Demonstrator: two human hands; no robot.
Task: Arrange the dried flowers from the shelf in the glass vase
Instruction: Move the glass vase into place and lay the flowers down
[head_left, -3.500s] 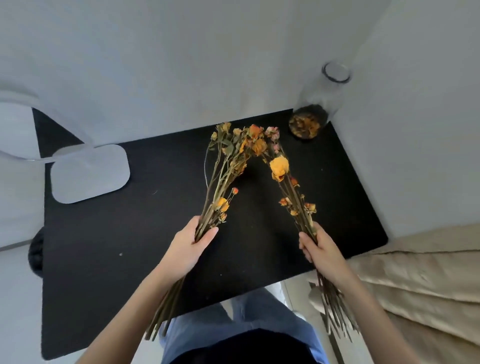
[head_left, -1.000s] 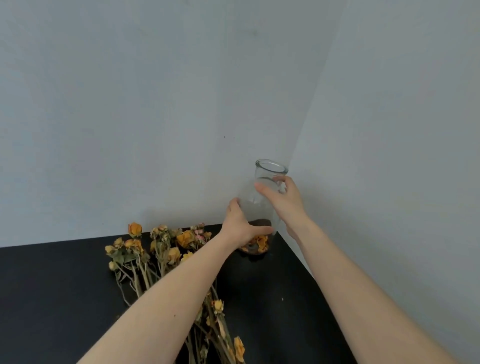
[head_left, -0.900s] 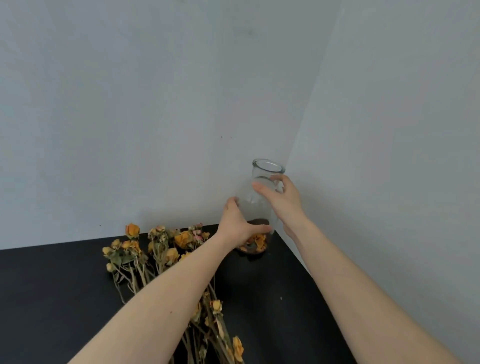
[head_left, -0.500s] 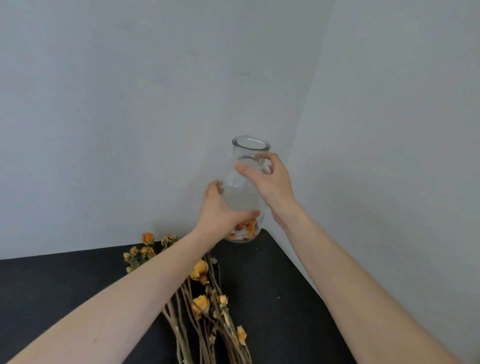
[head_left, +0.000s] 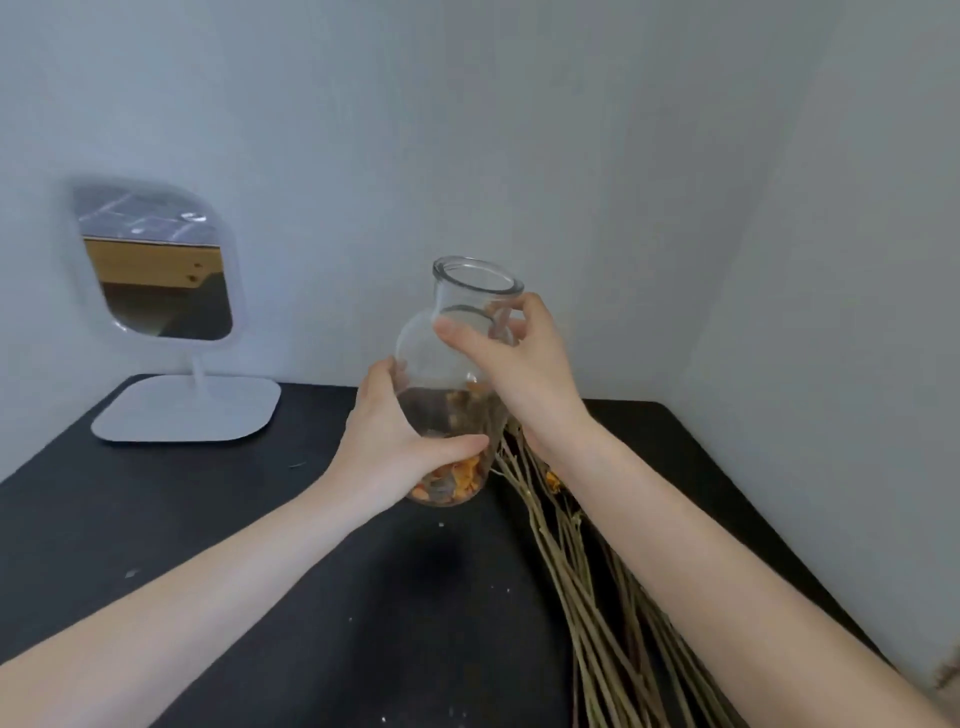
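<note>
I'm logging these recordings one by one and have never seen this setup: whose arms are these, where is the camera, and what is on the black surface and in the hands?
There is no machine here: these are a person's two bare arms, filmed by one wide-angle camera on their head, looking forward and down. The left hand grips the belly of a clear glass vase and the right hand holds its neck. In its bottom sit dried orange petals. Beside it, long dried flower stems lie on the black tabletop, partly under the right forearm. A white-framed standing mirror stands at the back left.
</note>
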